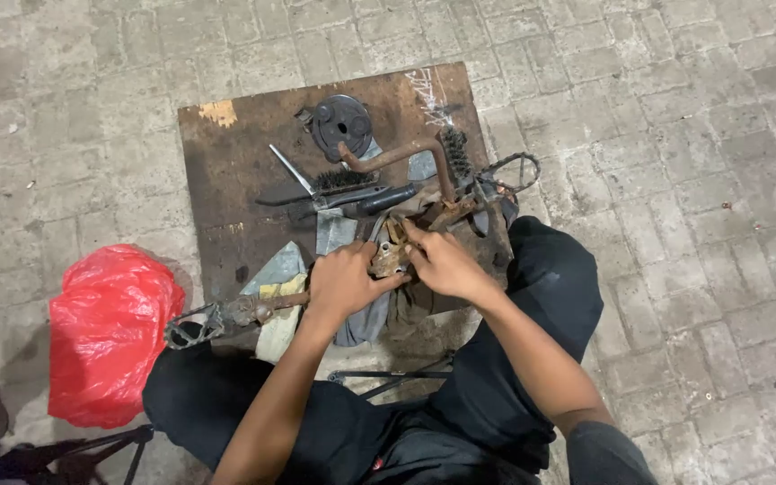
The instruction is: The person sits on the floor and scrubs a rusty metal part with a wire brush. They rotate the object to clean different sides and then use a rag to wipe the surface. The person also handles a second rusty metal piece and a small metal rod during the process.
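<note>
Paved brick ground (675, 135), rusty metal board (226, 171) on it. Red plastic bag (105, 332) left of board. Rusty pedal crank assembly (397, 256) at board's near edge, both hands clamped on it: left hand (343, 283), right hand (446, 265). Brushes (343, 180) and dark disc (341, 121) behind.

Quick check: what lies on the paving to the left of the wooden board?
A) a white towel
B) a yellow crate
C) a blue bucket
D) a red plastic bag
D: a crumpled red plastic bag sits on the paving left of the wooden board.
</note>
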